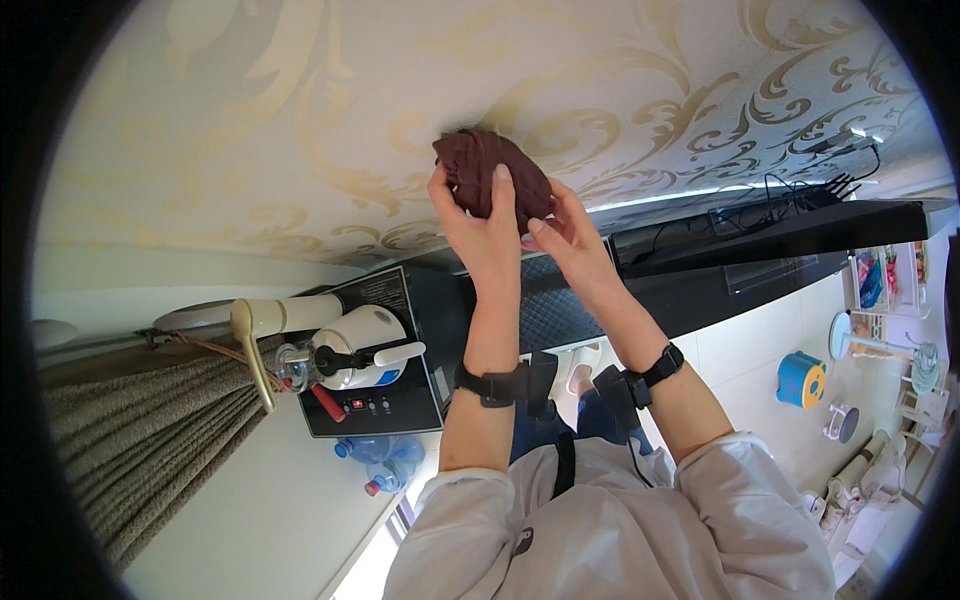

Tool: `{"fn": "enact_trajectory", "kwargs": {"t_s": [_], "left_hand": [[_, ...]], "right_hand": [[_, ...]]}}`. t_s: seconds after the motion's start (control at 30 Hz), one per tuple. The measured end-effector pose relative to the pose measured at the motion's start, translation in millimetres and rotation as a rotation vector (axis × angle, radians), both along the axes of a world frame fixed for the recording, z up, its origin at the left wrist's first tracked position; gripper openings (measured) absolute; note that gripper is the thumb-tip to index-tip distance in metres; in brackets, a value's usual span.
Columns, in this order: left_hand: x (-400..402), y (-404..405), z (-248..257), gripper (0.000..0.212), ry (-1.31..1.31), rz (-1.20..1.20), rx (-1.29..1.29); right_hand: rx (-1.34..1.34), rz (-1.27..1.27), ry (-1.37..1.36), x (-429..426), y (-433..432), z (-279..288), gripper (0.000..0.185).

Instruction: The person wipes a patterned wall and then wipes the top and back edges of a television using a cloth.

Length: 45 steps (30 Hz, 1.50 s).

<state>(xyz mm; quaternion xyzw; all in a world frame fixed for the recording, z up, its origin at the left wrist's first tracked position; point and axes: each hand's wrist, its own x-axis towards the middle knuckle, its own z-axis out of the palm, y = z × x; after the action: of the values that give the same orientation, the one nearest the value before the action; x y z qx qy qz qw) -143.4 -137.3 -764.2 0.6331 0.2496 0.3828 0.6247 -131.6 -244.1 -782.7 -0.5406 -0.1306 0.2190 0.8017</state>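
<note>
Both of my hands hold a folded dark brown cloth (491,176) up near a patterned wallpapered wall (337,135). My left hand (484,225) grips the cloth's left and lower side, its thumb and fingers spread over it. At the cloth's lower right edge, my right hand (570,232) has its fingers curled against the fabric. Part of the right fingers is hidden behind the cloth. Whether the cloth touches the wall cannot be told. Each forearm wears a black strap with a small device.
A black cabinet (675,300) runs along the wall, with a television (780,232) and cables. At left stand a white kettle (364,345) on a black appliance, a grey-brown curtain (157,435) and large water bottles (390,457). A blue-yellow stool (801,380) stands on the floor at right.
</note>
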Motion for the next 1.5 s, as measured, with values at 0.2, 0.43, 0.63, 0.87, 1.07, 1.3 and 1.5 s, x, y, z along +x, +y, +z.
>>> {"fn": "enact_trajectory", "kwargs": {"t_s": [0.2, 0.43, 0.63, 0.87, 1.07, 1.3, 1.5], "left_hand": [[-6.2, 7.8, 15.5, 0.052, 0.007, -0.049, -0.013], [-44.3, 64.6, 57.3, 0.055, -0.012, 0.26, 0.253], [-40.3, 110.6, 87.7, 0.057, 0.118, 0.289, 0.742], [-50.3, 117.0, 56.1, 0.054, 0.102, 0.261, 0.612], [-52.0, 112.4, 6.6, 0.057, -0.013, 0.137, 0.225], [-70.5, 68.4, -78.6, 0.054, -0.132, 0.076, -0.581], [-70.0, 43.8, -173.1, 0.047, -0.014, -0.081, -1.025]], "right_hand": [[0.06, 0.041, 0.064, -4.3, -8.1, 14.9, 0.071], [0.046, 0.13, 0.045, -29.2, 2.2, 26.5, 0.065], [0.014, 0.186, 0.034, -47.5, 16.6, 16.6, 0.061], [-0.058, 0.185, 0.097, -60.0, 23.5, 7.5, 0.056], [-0.153, 0.196, 0.199, -68.9, 20.1, -31.6, 0.051], [-0.315, 0.236, 0.399, -71.0, 8.1, -86.3, 0.05], [-0.283, 0.168, 0.553, -56.0, -2.3, -144.9, 0.059]]}}
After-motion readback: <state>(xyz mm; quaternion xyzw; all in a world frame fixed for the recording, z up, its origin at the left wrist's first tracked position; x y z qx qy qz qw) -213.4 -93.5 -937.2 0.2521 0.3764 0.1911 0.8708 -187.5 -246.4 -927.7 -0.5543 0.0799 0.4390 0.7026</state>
